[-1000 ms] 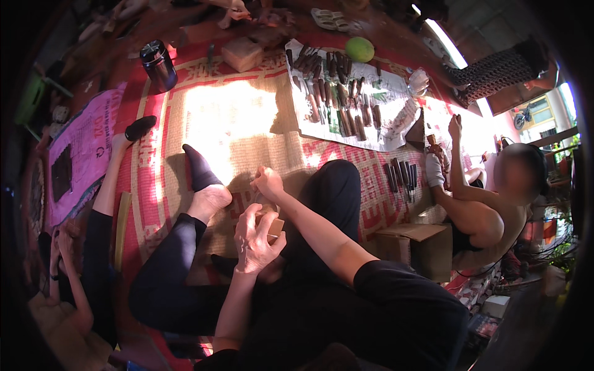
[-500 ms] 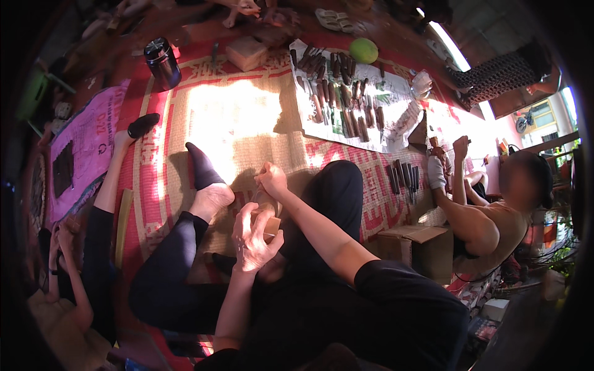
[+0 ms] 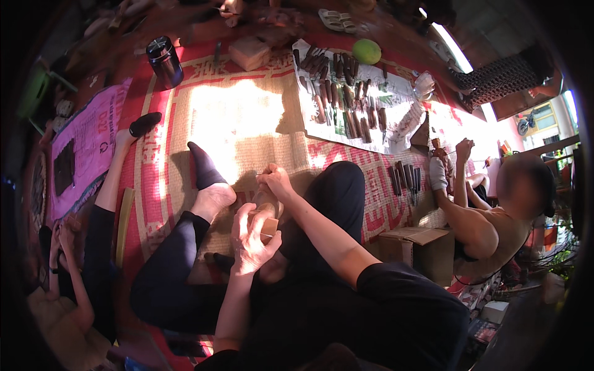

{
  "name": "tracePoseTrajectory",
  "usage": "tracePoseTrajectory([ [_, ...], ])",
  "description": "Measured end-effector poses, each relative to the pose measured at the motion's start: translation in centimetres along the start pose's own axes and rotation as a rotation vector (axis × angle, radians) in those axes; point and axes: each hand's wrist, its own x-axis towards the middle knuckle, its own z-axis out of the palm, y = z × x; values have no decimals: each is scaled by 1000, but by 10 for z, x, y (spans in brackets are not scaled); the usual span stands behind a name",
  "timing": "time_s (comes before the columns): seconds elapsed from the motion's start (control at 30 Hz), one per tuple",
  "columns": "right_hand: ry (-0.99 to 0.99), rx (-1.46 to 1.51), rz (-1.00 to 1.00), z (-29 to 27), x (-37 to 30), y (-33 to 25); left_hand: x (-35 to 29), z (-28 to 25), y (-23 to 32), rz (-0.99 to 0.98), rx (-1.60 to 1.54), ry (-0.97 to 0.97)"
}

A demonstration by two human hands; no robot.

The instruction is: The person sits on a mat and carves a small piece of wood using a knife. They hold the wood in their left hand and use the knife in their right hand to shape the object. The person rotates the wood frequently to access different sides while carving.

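Note:
My left hand (image 3: 252, 246) is closed around a tan wooden piece (image 3: 268, 227), its fingers bent over the top and the thumb along the near side. The piece has a flat, block-like end near the thumb and a rounder part toward my right hand. Just beyond it, my right hand (image 3: 276, 182) is closed in a pinch. A thin, small tip shows at those fingers, but the thing itself is mostly hidden. Both hands are held low between my bent legs, above a woven mat (image 3: 247, 133).
Several dark-handled carving tools (image 3: 352, 99) lie on a white sheet, with more tools (image 3: 405, 179) nearby. Around stand a green round fruit (image 3: 366, 51), a black flask (image 3: 165, 63), a wooden block (image 3: 249, 54) and a cardboard box (image 3: 417, 235). Other people sit left and right.
My right hand has turned slightly and a thin tip now shows at its fingers. My left hand keeps its grip on the wooden piece. The person at right has shifted a hand.

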Motion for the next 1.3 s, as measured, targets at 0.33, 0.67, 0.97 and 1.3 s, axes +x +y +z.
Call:
tracePoseTrajectory([
  [0.33, -3, -33, -20, 7, -5, -4, 8, 0, 4, 1, 13, 4],
  [0.67, 18, -143, -132, 6, -26, -10, 9, -8, -6, -21, -28, 98],
  [0.97, 9, 105, -67, 2, -39, -33, 4, -11, -7, -65, -2, 129],
  [1.3, 85, -134, -127, 11, -8, -12, 8, -11, -5, -25, 20, 114],
])
